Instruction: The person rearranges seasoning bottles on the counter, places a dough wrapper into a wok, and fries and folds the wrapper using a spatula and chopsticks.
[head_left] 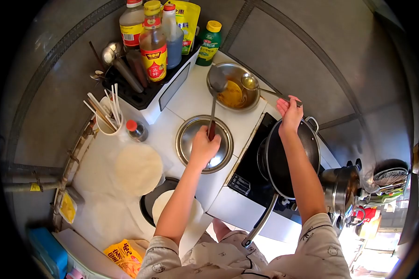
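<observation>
Gripping spatula and ladle respectively, left and right hands hold them over a bowl.

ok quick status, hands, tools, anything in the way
Left hand gripping spatula; right hand gripping ladle. Both tool heads over steel bowl holding yellow liquid. Wok beneath right forearm, nothing blocking the bowl.

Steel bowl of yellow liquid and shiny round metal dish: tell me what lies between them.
The head view shows a narrow strip of white tiled counter, crossed by the long, brown-handled metal spatula in the left hand.
</observation>
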### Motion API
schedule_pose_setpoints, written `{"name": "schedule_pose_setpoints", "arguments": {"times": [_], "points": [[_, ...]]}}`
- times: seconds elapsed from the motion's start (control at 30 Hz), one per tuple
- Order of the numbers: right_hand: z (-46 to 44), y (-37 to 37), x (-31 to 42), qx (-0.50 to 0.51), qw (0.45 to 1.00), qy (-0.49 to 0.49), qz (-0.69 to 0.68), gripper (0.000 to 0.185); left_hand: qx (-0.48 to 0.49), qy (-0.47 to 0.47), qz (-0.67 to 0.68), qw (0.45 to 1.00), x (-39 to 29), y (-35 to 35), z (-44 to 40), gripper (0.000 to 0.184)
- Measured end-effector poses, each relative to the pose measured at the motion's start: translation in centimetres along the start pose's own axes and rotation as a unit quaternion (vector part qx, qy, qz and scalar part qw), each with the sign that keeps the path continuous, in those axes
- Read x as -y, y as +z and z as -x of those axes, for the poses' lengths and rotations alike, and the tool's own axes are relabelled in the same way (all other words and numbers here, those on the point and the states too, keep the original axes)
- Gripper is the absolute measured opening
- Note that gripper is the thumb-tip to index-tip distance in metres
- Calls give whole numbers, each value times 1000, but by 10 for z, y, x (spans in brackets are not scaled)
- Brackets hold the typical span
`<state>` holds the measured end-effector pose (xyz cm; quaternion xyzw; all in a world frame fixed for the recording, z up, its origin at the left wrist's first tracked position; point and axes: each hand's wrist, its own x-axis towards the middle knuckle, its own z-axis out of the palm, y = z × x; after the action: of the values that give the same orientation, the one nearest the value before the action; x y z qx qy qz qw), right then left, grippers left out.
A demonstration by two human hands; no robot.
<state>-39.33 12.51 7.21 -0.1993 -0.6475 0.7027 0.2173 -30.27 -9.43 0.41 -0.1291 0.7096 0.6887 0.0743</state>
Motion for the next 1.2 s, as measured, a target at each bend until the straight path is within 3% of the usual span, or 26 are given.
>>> {"name": "schedule_pose_setpoints", "arguments": {"times": [0.1, 0.23, 0.4, 0.53, 0.63, 0.67, 0.8, 1.13, 1.2], "points": [[9, -12, 12, -8, 999, 35, -40, 20, 143, -91, 172, 970, -2, 6, -14, 9], [16, -38, 20, -1, 996, 55, -65, 22, 171, -79, 194, 963, -18, 21, 4, 8], [39, -99, 49, -25, 996, 17, -79, 24, 242, -74, 188, 949, -33, 30, 36, 9], [72, -162, 69, -88, 995, -11, -36, 24, 305, -51, 82, 948, -28, 50, 66, 10], [95, -211, 75, -141, 990, -18, 1, 23, 258, 139, -108, 950, -24, 72, 90, 15], [103, -223, 74, -146, 988, -32, 25, 21, 273, 92, -165, 943, -30, 77, 98, 18], [124, -249, 51, -161, 979, -53, 115, 17, 214, 201, -333, 896, -22, 95, 112, 19], [121, -247, 37, -138, 973, -133, 126, 17, 151, 242, -330, 900, -19, 98, 117, 25], [122, -249, 41, -164, 975, -113, 97, 17, 157, 206, -297, 919, -23, 97, 118, 24]]}}
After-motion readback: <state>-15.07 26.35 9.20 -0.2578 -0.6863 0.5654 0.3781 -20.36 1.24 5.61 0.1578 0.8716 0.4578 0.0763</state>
